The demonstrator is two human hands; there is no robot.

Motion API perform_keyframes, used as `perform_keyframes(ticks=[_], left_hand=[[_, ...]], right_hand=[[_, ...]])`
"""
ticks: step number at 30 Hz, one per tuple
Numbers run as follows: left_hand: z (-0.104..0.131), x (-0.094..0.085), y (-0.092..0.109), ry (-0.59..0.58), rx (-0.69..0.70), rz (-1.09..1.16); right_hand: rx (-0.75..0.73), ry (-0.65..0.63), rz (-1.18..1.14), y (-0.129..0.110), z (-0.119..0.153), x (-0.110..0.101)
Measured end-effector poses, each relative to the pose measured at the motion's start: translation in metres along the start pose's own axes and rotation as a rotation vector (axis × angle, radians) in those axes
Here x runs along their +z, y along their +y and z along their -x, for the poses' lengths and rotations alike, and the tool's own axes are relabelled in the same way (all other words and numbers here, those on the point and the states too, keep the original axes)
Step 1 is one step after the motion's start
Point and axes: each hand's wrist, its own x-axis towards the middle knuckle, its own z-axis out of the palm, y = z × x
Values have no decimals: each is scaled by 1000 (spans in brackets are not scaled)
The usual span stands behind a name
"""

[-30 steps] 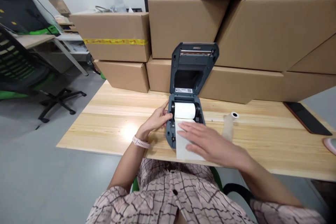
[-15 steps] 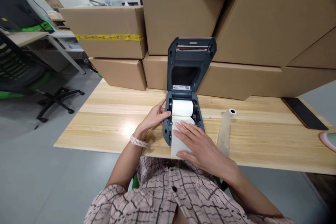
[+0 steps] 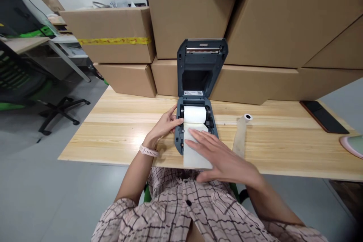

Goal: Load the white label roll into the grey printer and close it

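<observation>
A dark grey label printer [image 3: 178, 140] stands on the table with its lid [image 3: 181, 60] raised. A white label roll [image 3: 194, 114] sits between its black holders, and the loose paper strip [image 3: 194, 157] runs forward over the printer's front to the table edge. My left hand [image 3: 164, 124] grips the printer's left side, thumb on the rim beside the roll and index finger along the outer wall. Over the strip lies my right hand [image 3: 215, 153], open, fingers stretched out and the thumb apart. Its fingertips are at the paper; whether they press on it I cannot tell.
Stacked cardboard boxes [image 3: 193, 22] line the table's back, right behind the lid. To the right lie a small paper roll [image 3: 247, 117] with a trailing strip [image 3: 239, 140], a dark phone-like slab [image 3: 324, 117] and a pink-rimmed object [image 3: 348, 145]. An office chair [image 3: 61, 109] stands left.
My right hand has moved slightly down and toward me along the paper strip, its thumb now clear of the paper. My left hand stays at the printer's side. The view has shifted slightly.
</observation>
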Motion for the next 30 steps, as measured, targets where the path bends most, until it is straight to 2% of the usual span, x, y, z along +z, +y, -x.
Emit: perform_keyframes(ticks=[2, 3, 5, 6, 7, 8, 10, 12, 13, 15, 17, 19, 22, 24, 27, 30], left_hand=[[0, 1, 1, 7, 1, 1], [0, 1, 1, 20, 2, -2], [0, 1, -1, 66, 16, -4], [-1, 1, -2, 93, 28, 1], [-2, 1, -4, 116, 39, 10], [-4, 0, -5, 134, 47, 21], [-8, -3, -8, 169, 42, 46], [-11, -8, -10, 245, 39, 68], [-11, -11, -9, 311, 57, 77], [-5, -14, -5, 476, 145, 84], [10, -12, 1, 624, 269, 80], [29, -1, 7, 689, 360, 67], [54, 25, 10, 574, 351, 35], [62, 45, 7, 497, 286, 5], [61, 65, 1, 420, 171, 66], [59, 70, -6, 377, 120, 165]], right_hand=[[-45, 109, -127, 8, -5, -27], [-47, 241, -177, 16, -12, -42], [-30, 625, -187, 39, -36, -74], [35, 802, -198, 54, -52, -89], [111, 886, -206, 70, -70, -102], [177, 907, -228, 85, -89, -115], [283, 794, -304, 109, -123, -132], [300, 733, -378, 118, -141, -137], [290, 732, -400, 116, -142, -135], [245, 779, -404, 100, -127, -121], [185, 805, -377, 76, -96, -96], [144, 775, -340, 50, -59, -65], [114, 656, -198, 23, -17, -20], [113, 616, -58, 15, -4, 2], [149, 679, 30, 13, -2, 21], [180, 713, 0, 13, -4, 29]])
